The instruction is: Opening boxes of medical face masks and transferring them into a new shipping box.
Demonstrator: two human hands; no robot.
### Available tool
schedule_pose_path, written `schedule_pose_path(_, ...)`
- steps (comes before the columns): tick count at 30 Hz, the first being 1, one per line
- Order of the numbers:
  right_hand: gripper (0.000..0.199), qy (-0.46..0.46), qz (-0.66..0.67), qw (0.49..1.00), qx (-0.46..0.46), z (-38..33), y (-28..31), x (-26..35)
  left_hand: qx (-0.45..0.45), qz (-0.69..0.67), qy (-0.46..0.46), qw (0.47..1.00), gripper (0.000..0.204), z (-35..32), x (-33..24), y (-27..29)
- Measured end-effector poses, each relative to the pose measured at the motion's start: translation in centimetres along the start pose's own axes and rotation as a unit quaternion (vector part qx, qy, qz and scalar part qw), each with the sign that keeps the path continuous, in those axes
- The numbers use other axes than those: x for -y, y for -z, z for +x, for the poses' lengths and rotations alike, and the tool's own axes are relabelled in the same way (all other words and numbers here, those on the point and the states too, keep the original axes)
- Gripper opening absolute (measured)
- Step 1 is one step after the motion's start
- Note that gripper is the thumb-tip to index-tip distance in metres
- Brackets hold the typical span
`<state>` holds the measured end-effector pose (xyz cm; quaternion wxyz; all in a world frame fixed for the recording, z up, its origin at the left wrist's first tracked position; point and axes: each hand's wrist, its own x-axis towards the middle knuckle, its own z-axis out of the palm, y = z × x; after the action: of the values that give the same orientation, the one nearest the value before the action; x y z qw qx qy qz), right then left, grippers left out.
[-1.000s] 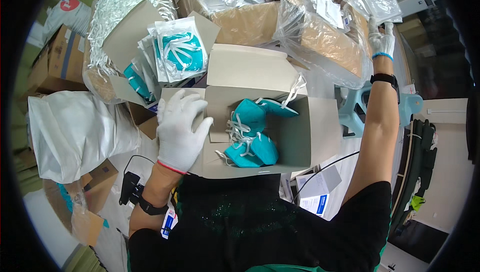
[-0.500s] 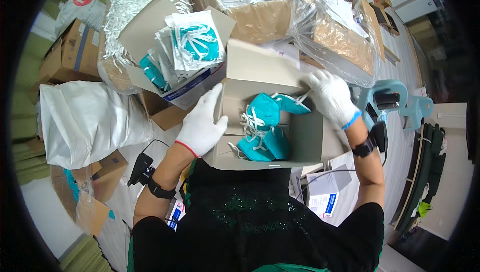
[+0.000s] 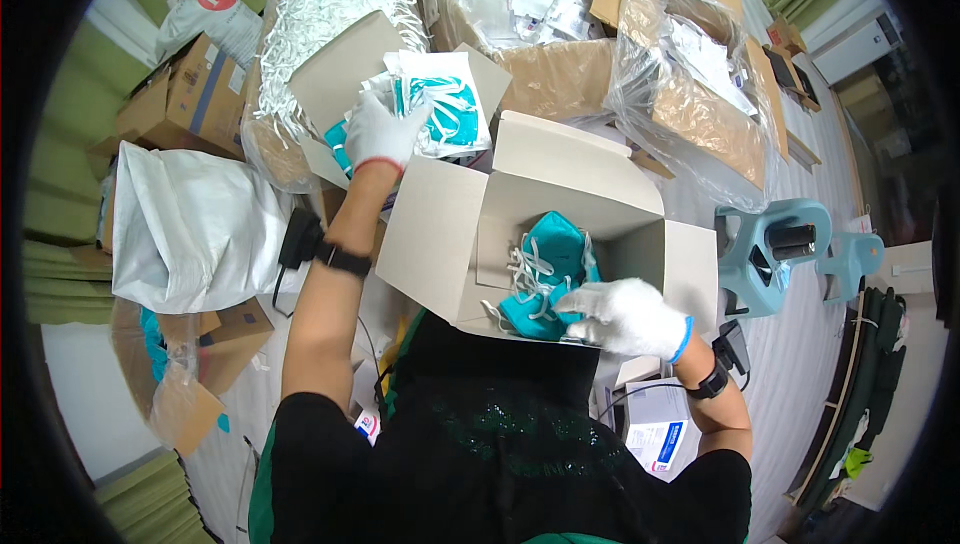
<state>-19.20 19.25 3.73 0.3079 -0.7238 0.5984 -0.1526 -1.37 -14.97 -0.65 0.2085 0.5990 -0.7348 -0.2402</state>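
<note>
While the right hand (image 3: 625,316) lies flat and open on the teal masks (image 3: 545,274) heaped at the near edge of the open white box (image 3: 440,234), the left hand (image 3: 383,131) is closed on a bagged teal mask (image 3: 448,114) in the cardboard box (image 3: 335,84) just beyond. A white sack (image 3: 190,229) sits off to the left.

View: single head camera, fisheye, upright, not mirrored.
Position: above the person's torso, which fills the lower centre of the frame.
Facing: steeply down and forward onto the open box (image 3: 560,234) at centre.
Range: close; forearms enter from the lower edge, left hand (image 3: 383,130) upper left of centre, right hand (image 3: 625,316) lower right of centre.
Edges: black rim all round; straight lines bend there.
Overlap: one view only.
</note>
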Motion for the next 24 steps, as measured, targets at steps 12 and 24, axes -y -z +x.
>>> schedule_pose_path(12,0.03,-0.034,-0.008,0.999,0.032,0.0,-2.6,0.4,-0.025,0.078,-0.051,0.995,0.037,8.9,4.2,-9.0)
schedule_pose_path(24,0.03,-0.049,0.003,0.998,0.049,0.4,-3.1,0.6,-0.029,0.077,-0.026,0.996,0.105,6.0,0.6,-8.5)
